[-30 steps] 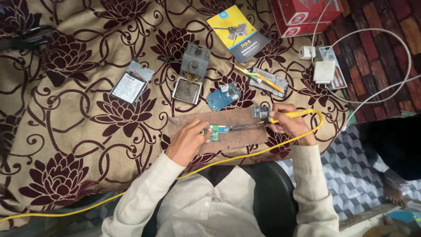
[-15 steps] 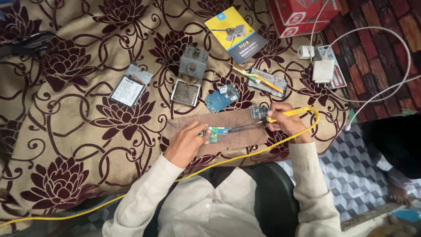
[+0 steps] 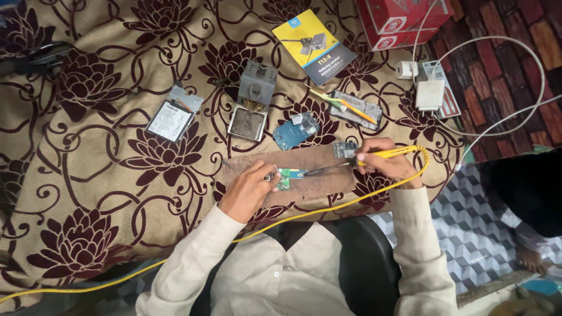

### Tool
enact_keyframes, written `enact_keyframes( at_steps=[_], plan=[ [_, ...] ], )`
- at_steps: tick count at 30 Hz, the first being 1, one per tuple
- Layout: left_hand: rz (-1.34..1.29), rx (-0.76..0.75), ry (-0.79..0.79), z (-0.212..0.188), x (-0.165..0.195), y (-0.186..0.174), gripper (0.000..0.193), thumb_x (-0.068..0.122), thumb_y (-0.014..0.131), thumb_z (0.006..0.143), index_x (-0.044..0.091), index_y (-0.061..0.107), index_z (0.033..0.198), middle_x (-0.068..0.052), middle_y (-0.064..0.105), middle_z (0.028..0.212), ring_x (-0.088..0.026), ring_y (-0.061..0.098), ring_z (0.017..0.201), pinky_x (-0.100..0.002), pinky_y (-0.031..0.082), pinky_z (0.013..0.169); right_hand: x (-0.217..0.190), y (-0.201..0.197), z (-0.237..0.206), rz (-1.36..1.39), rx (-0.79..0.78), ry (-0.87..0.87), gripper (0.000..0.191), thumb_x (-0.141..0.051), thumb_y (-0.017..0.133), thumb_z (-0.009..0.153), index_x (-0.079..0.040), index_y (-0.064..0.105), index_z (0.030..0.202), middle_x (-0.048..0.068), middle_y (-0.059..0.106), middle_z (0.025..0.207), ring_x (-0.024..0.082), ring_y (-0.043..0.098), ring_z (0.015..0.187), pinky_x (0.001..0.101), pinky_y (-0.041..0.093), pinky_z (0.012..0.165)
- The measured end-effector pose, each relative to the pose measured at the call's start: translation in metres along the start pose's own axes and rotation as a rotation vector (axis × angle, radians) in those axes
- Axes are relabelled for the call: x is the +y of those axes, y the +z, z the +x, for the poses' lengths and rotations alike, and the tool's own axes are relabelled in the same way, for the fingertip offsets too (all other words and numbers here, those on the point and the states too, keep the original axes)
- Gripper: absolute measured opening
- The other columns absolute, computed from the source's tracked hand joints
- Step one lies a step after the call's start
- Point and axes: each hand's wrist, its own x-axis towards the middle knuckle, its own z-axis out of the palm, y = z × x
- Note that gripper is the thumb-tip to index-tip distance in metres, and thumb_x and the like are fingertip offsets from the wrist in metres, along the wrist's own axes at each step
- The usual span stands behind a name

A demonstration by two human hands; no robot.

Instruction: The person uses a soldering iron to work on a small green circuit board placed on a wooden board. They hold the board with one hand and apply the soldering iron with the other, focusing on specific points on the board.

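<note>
Soldering iron (image 3: 351, 164) apparently on circuit board (image 3: 288, 177)

Warm, even light overall, no harsh glare; soft shadows hug the beige floral-patterned cloth (image 3: 105, 193). Focus holds sharp centrally, dimming toward six o'clock, with slight wide-angle bending at nine and three o'clock edges.

Red box (image 3: 404, 20) cut off by top edge — green board's (image 3: 285, 178) parts too small to tell
</note>
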Motion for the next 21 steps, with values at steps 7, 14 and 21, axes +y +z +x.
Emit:
enact_keyframes(
  at_steps=[7,14,21],
  plan=[
    [-0.023,0.016,-0.001,-0.003,-0.002,0.002,0.021,0.002,0.065,0.083,-0.008,0.07,0.101,-0.017,0.064,0.105,-0.034,0.06,0.098,-0.041,0.053,0.083,0.006,0.012,0.011,0.338,0.157,0.207,0.024,-0.016,0.065,0.094,-0.005,0.053,0.076,0.004,0.055,0.059,0.008,0.044,0.048,0.0264,0.034,0.046],
    [0.017,-0.036,-0.019,-0.001,-0.001,0.0,0.02,0.003,0.063,0.085,-0.007,0.071,0.1,-0.017,0.064,0.102,-0.034,0.061,0.099,-0.042,0.053,0.083,-0.001,0.011,-0.002,0.169,0.117,0.109,0.027,-0.015,0.063,0.095,-0.006,0.049,0.073,0.0,0.049,0.059,0.008,0.043,0.053,0.0263,0.03,0.048],
    [0.01,-0.071,-0.079,0.002,0.0,-0.001,0.022,-0.003,0.059,0.079,-0.007,0.071,0.097,-0.017,0.065,0.103,-0.033,0.062,0.098,-0.041,0.054,0.082,-0.037,0.036,-0.012,-0.321,0.119,0.052,0.027,-0.02,0.064,0.092,-0.004,0.055,0.072,0.001,0.055,0.058,0.009,0.051,0.053,0.0293,0.039,0.047]
  ],
)
